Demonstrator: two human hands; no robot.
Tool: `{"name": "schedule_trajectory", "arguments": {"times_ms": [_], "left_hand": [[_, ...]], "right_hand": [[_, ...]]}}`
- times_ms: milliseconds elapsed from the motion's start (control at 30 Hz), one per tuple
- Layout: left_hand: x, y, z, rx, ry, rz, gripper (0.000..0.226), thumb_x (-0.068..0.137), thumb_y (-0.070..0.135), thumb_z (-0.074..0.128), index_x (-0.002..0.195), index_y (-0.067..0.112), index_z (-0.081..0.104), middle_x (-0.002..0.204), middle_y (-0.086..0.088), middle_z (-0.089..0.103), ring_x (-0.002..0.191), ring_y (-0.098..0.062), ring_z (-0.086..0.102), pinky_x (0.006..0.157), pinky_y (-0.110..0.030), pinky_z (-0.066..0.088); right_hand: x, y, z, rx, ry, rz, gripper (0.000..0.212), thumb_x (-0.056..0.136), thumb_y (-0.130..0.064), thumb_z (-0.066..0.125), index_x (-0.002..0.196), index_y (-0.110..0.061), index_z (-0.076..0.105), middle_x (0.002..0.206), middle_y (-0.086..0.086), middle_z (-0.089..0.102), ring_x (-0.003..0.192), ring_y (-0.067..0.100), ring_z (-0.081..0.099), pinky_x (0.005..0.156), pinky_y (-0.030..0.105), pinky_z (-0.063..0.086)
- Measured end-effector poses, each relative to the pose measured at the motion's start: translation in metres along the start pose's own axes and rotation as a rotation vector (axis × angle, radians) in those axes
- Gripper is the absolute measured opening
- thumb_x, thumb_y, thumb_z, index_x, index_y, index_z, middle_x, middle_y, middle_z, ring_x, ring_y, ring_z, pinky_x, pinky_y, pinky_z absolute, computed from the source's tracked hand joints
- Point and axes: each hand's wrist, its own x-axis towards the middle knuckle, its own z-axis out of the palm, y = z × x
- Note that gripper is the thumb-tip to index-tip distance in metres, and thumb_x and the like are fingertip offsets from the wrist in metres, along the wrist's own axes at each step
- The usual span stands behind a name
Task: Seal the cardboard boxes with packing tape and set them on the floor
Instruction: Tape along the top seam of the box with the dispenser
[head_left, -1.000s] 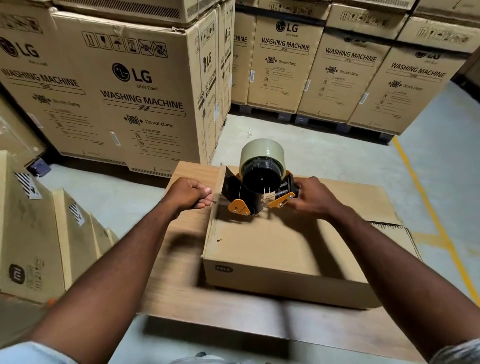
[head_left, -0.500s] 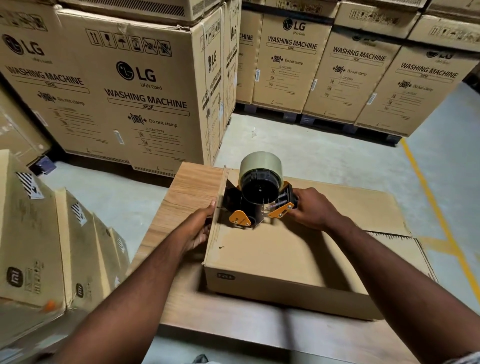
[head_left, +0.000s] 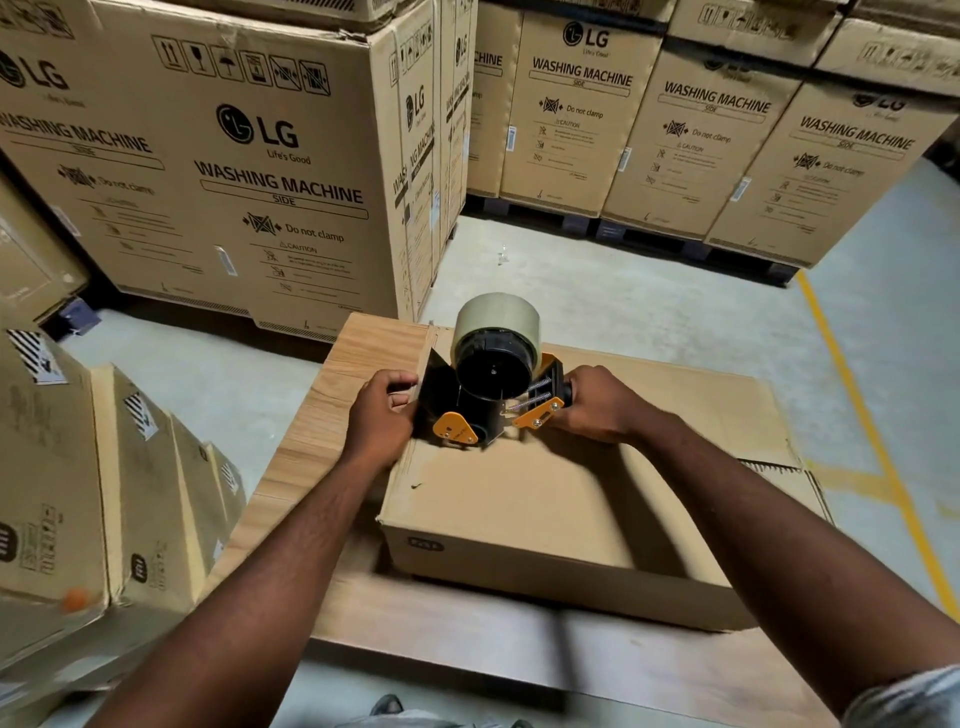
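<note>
**Dispenser at box's far-left edge, both hands engaged**

Left hand (head_left: 382, 415): fingers (head_left: 402, 382) curled together over the left edge of the cardboard box (head_left: 545, 493), just beside the dispenser's black front plate. Whether tape is under them cannot be told.

Right hand (head_left: 597, 408): fingers clamped round the handle of the tape dispenser (head_left: 483, 400); the handle is mostly hidden.

The dispenser stands on the box's top near the far-left corner, with its tape roll (head_left: 496, 325) uppermost.

The box lies flat on a wooden table (head_left: 363, 353), flaps closed.

Surroundings: a concrete floor (head_left: 623, 291) with a yellow line (head_left: 857, 405), large washing machine cartons (head_left: 249, 171) behind, and smaller boxes (head_left: 62, 467) at left.
</note>
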Motion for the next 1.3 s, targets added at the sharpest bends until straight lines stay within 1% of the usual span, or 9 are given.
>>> {"name": "schedule_trajectory", "arguments": {"times_ms": [233, 367, 433, 500, 600, 700, 900, 1067, 1300], "left_hand": [[-0.002, 0.001, -0.003, 0.103, 0.030, 0.067, 0.023, 0.087, 0.016, 0.074, 0.103, 0.028, 0.063, 0.119, 0.005, 0.064, 0.103, -0.012, 0.062, 0.085, -0.029, 0.050], [-0.010, 0.011, 0.008, 0.287, 0.101, 0.162, 0.026, 0.088, 0.008, 0.070, 0.108, 0.024, 0.066, 0.132, -0.002, 0.053, 0.122, -0.020, 0.050, 0.099, -0.027, 0.039], [-0.019, 0.016, 0.019, 0.492, 0.129, 0.308, 0.039, 0.086, -0.008, 0.060, 0.115, 0.017, 0.067, 0.144, -0.006, 0.047, 0.134, -0.025, 0.040, 0.106, -0.028, 0.031], [-0.033, 0.019, 0.035, 0.684, -0.021, 0.419, 0.058, 0.084, -0.012, 0.047, 0.134, 0.016, 0.059, 0.156, -0.006, 0.039, 0.145, -0.025, 0.030, 0.118, -0.037, 0.021], [-0.056, 0.022, 0.061, 0.859, -0.292, 0.450, 0.058, 0.102, 0.019, 0.036, 0.158, 0.018, 0.021, 0.165, -0.002, 0.016, 0.153, -0.018, 0.009, 0.125, -0.040, 0.004], [-0.068, 0.020, 0.069, 0.999, -0.363, 0.506, 0.068, 0.102, 0.046, 0.026, 0.159, 0.023, -0.002, 0.167, 0.001, 0.003, 0.153, -0.017, 0.000, 0.125, -0.040, 0.004], [-0.066, 0.016, 0.067, 1.036, -0.364, 0.489, 0.072, 0.098, 0.049, 0.021, 0.159, 0.023, -0.006, 0.167, 0.002, -0.001, 0.153, -0.012, -0.003, 0.124, -0.035, 0.000], [-0.069, 0.019, 0.065, 1.102, -0.369, 0.459, 0.067, 0.102, 0.048, 0.021, 0.159, 0.023, -0.005, 0.166, 0.002, -0.011, 0.152, -0.012, -0.009, 0.124, -0.037, -0.002], [-0.075, 0.026, 0.073, 1.124, -0.362, 0.380, 0.066, 0.104, 0.050, 0.017, 0.159, 0.021, -0.005, 0.166, 0.001, -0.013, 0.152, -0.014, -0.011, 0.124, -0.041, -0.002]], "right_hand": [[-0.026, 0.033, -0.031, -0.166, -0.030, 0.015, 0.033, 0.076, -0.051, 0.074, 0.074, -0.018, 0.067, 0.067, 0.001, 0.066, 0.065, 0.018, 0.062, 0.058, 0.035, 0.048], [-0.053, 0.066, -0.046, -0.244, -0.014, 0.050, 0.041, 0.082, -0.051, 0.075, 0.063, -0.020, 0.055, 0.065, 0.004, 0.061, 0.065, 0.025, 0.058, 0.059, 0.038, 0.046], [-0.055, 0.070, -0.044, -0.242, -0.010, 0.035, 0.042, 0.083, -0.049, 0.074, 0.059, -0.024, 0.051, 0.061, -0.002, 0.056, 0.060, 0.019, 0.054, 0.056, 0.034, 0.041], [-0.054, 0.072, -0.043, -0.246, -0.013, 0.017, 0.040, 0.085, -0.045, 0.071, 0.058, -0.026, 0.048, 0.060, -0.002, 0.055, 0.059, 0.018, 0.052, 0.055, 0.032, 0.039], [-0.050, 0.080, -0.040, -0.286, -0.013, -0.008, 0.032, 0.081, -0.047, 0.061, 0.061, -0.024, 0.050, 0.070, 0.008, 0.061, 0.065, 0.026, 0.054, 0.060, 0.034, 0.045], [-0.050, 0.085, -0.038, -0.297, -0.020, -0.042, 0.037, 0.084, -0.044, 0.064, 0.057, -0.029, 0.045, 0.068, 0.003, 0.054, 0.066, 0.026, 0.052, 0.061, 0.034, 0.044], [-0.053, 0.084, -0.040, -0.253, -0.014, -0.065, 0.038, 0.084, -0.057, 0.069, 0.070, -0.022, 0.064, 0.067, 0.000, 0.059, 0.066, 0.021, 0.055, 0.062, 0.036, 0.045], [-0.070, 0.091, -0.055, -0.268, -0.043, -0.078, 0.042, 0.085, -0.057, 0.069, 0.056, -0.036, 0.047, 0.061, -0.011, 0.050, 0.063, 0.016, 0.050, 0.058, 0.034, 0.040], [-0.117, 0.153, -0.092, -0.301, -0.050, 0.018, 0.032, 0.085, -0.055, 0.069, 0.066, -0.036, 0.052, 0.072, -0.010, 0.060, 0.069, 0.015, 0.052, 0.057, 0.025, 0.036]]}}
